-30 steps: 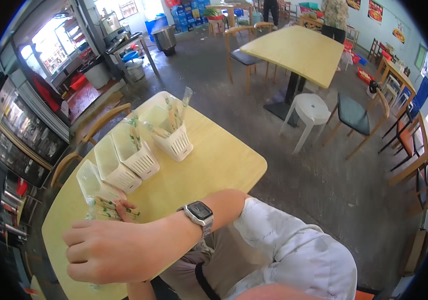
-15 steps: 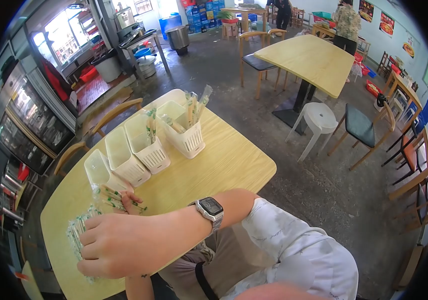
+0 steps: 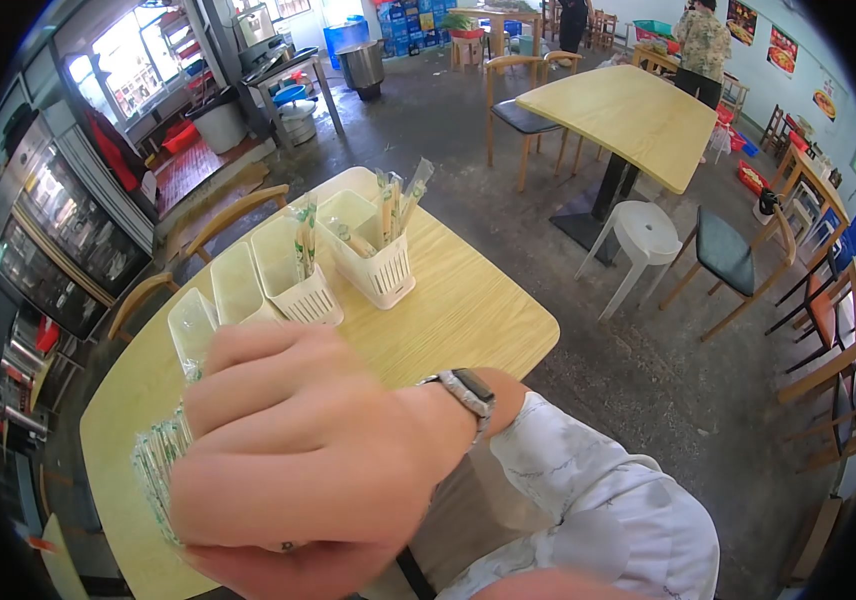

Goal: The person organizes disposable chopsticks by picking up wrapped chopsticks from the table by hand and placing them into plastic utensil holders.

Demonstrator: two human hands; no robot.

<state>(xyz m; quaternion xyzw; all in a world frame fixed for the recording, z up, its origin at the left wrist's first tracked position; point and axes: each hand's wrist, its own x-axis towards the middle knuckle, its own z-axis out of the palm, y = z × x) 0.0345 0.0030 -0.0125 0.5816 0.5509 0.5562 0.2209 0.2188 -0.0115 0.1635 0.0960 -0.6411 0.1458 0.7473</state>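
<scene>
Head view shows the tabletop (image 3: 468,310) carrying four white holders (image 3: 373,255), two far ones part-filled, two near ones empty, while the right hand (image 3: 298,450) hovers curled, its grip unclear, over bagged chopsticks (image 3: 156,462).

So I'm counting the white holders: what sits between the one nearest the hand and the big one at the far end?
Two more white holders, seen in the head view.

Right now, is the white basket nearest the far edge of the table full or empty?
Partly filled. The white basket stands upright with a few wrapped chopsticks sticking out above its rim; most of the inside shows bare.
</scene>
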